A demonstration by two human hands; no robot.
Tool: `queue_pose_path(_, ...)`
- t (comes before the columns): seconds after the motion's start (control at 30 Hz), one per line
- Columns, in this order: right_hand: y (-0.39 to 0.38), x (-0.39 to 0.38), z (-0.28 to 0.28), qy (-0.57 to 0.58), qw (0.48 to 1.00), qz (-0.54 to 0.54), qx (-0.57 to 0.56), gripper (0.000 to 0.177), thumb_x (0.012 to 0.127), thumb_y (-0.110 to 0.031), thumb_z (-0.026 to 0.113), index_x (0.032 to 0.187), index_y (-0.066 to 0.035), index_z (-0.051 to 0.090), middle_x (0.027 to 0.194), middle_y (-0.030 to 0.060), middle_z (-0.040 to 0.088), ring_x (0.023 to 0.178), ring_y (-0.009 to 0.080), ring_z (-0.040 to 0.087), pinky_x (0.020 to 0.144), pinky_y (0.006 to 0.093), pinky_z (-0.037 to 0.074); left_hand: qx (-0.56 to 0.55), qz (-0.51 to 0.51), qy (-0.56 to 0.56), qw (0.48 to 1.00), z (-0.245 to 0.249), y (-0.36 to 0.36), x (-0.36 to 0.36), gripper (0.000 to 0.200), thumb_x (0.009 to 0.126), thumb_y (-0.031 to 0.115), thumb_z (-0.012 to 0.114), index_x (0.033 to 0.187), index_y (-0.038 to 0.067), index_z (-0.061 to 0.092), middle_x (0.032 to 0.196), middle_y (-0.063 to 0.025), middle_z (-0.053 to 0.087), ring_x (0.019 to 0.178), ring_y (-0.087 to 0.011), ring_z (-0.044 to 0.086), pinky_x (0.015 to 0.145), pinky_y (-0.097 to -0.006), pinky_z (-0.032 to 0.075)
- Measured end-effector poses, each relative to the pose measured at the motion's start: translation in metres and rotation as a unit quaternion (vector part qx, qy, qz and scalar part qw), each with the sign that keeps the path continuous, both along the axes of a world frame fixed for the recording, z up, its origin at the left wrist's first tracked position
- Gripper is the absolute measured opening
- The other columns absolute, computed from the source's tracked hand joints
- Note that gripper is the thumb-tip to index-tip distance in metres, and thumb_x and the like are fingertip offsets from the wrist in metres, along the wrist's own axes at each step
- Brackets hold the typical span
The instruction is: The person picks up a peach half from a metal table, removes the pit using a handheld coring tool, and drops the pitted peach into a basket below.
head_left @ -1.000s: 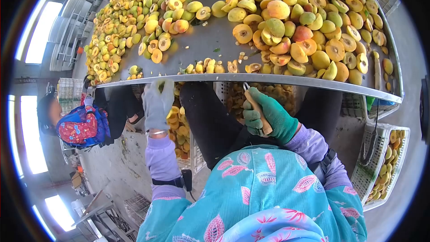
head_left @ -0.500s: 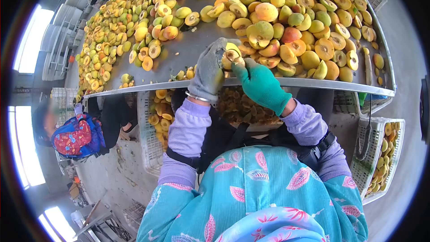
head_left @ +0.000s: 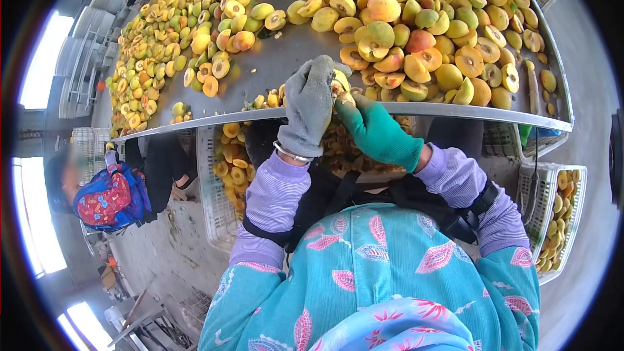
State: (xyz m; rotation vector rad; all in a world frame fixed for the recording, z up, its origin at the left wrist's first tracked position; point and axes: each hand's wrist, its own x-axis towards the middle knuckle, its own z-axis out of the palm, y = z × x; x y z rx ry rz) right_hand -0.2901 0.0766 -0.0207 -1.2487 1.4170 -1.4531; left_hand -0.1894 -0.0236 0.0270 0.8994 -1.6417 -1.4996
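My left hand (head_left: 307, 105), in a grey glove, is closed around an apricot half (head_left: 339, 83) near the table's front rim. Part of the yellow skin and the brownish cut side show between the fingers. My right hand (head_left: 382, 131), in a green glove, is closed at the lower right side of the same piece, its thumb and fingertips pressed to it. Whether a stone or a tool is between those fingertips is hidden. Just beyond my hands, many halved apricots (head_left: 416, 68) are heaped on the metal table (head_left: 260, 68), mostly yellow, some green or reddish.
Below the table edge stand a white crate (head_left: 218, 198) of apricot halves and a pile of brownish pieces (head_left: 354, 149). Another crate (head_left: 543, 221) of halves stands at right. A wooden-looking stick (head_left: 533, 91) lies on the table's right. A person (head_left: 117, 192) is at left.
Both hands have drawn slightly down towards me with the apricot half. The left hand has turned, covering more of the fruit. The view has shifted a little.
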Motion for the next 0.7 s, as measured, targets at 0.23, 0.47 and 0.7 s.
queue_pose_path(0.23,0.005,0.033,0.029,-0.353,0.914,0.024,0.2,0.047,0.103,-0.046,0.04,0.084,-0.006,0.054,0.063,0.0041,0.054,0.049,0.0124,0.051,0.041,0.0267,0.04,-0.052,-0.078,-0.154,0.984,0.015,-0.009,-0.003,0.031,0.098,0.023,0.051,0.088,-0.002,0.067,0.085,-0.0088,0.069,0.072,-0.0135,0.063,0.066,-0.0282,0.05)
queue_pose_path(0.47,-0.002,0.032,0.037,-0.539,0.824,0.073,0.159,0.045,0.101,-0.057,0.041,0.086,-0.016,0.051,0.057,-0.0035,0.046,0.04,0.0101,0.041,0.039,0.0254,0.035,-0.071,-0.146,-0.122,0.979,0.026,-0.022,-0.016,0.035,0.096,0.024,0.049,0.082,-0.001,0.07,0.072,-0.009,0.066,0.068,-0.014,0.062,0.064,-0.0282,0.049)
queue_pose_path(0.7,0.009,0.022,0.043,-0.55,0.788,0.178,0.212,0.048,0.097,-0.064,0.042,0.087,-0.017,0.051,0.059,-0.0036,0.044,0.044,0.0114,0.042,0.042,0.0292,0.036,-0.11,-0.244,-0.064,0.961,0.021,-0.026,-0.004,0.034,0.095,0.025,0.049,0.086,-0.002,0.068,0.079,-0.0094,0.067,0.072,-0.016,0.063,0.069,-0.0278,0.05)
